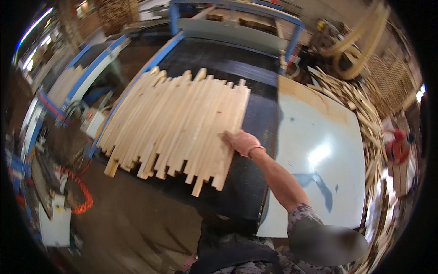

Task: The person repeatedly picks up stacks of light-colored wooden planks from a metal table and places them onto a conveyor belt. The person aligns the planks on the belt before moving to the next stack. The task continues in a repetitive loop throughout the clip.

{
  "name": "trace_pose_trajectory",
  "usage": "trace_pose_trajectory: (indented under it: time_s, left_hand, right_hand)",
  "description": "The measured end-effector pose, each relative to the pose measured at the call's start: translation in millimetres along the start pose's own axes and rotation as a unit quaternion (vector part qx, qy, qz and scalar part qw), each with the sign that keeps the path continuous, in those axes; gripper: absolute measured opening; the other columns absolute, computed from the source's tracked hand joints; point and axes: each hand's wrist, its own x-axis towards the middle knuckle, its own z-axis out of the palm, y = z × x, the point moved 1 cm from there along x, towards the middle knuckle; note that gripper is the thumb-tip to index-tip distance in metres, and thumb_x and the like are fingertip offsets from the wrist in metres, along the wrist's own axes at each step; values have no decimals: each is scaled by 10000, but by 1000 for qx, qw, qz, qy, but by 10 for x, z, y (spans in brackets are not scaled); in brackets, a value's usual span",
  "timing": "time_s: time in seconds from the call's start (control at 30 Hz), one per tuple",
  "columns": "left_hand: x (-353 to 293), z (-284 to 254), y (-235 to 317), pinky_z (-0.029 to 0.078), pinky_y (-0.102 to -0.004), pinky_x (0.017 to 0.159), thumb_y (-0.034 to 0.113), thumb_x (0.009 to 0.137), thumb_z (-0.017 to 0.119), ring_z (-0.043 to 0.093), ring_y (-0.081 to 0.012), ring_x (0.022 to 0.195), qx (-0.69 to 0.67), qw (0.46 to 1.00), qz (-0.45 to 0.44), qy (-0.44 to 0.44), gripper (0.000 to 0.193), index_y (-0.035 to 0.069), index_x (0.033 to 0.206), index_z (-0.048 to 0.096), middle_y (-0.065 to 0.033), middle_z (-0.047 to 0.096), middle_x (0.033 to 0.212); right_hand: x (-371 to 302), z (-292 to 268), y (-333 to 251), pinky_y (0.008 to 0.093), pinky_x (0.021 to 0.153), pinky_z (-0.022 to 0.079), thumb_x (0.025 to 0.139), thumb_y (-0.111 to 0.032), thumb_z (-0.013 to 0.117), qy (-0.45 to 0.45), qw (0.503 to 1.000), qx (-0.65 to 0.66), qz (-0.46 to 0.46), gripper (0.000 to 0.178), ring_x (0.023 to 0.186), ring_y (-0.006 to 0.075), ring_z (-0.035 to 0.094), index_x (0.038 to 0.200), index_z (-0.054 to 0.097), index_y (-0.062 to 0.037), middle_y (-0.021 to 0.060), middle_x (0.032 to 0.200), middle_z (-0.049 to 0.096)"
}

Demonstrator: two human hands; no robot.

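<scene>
My right hand (245,142), in a pinkish work glove, rests on the right side of a wide layer of pale wooden slats (178,123). Its fingers reach out over the outermost slats rather than wrapping round one, though their tips are slightly blurred. Side by side, the slats lie on a black conveyor belt (253,132) with their ends uneven. Several stick out past the belt's near edge. Only a small part of my left hand (189,261) shows, low at the bottom edge by my body, with its fingers hidden.
A pale metal sheet (319,155) flanks the belt on the right, with loose wood strips (365,105) heaped beyond it. A blue frame (237,5) spans the belt's far end. Another blue-railed conveyor (86,68) and an orange coiled hose (84,194) are at left. Someone in red (398,147) is far right.
</scene>
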Motion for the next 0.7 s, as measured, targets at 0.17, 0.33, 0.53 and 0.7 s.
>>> trace_pose_trajectory:
  time_s: [0.17, 0.33, 0.53, 0.7]
  left_hand:
    - [85, 128, 1024, 518, -433, 879, 357, 987, 586, 637, -316, 1015, 76, 995, 62, -31, 329, 82, 1119, 708, -154, 684, 1115]
    - [328, 465, 2153, 506, -448, 794, 389, 966, 627, 631, -294, 912, 210, 970, 96, -79, 333, 77, 1058, 702, -130, 678, 1025]
    - [486, 1425, 2838, 492, -465, 691, 426, 941, 676, 625, -267, 788, 370, 913, 107, -133, 358, 72, 985, 694, -102, 671, 918]
    - [443, 2349, 2486, 430, -452, 557, 407, 896, 718, 558, -241, 636, 496, 837, 193, -127, 348, 61, 898, 681, -77, 630, 778]
  right_hand:
    - [-443, -4, -110, 444, 962, 591, 1067, -384, 480, -52, 998, 26, 7, 561, 1166, 359, 718, 1561, 447, -121, 180, 1325, 715]
    - [-1422, 496, -124, 498, 913, 560, 884, -497, 735, -3, 936, 350, 44, 592, 1060, 451, 712, 1325, 575, -135, 253, 1097, 747]
    - [-3191, 943, -96, 427, 906, 514, 962, -330, 708, -104, 865, 485, -81, 445, 1068, 263, 639, 1235, 597, 3, 185, 1102, 684]
    - [-4922, 875, 249, 301, 838, 522, 1022, -248, 683, 2, 626, 777, 67, 469, 963, 117, 622, 1399, 594, 16, 57, 1046, 699]
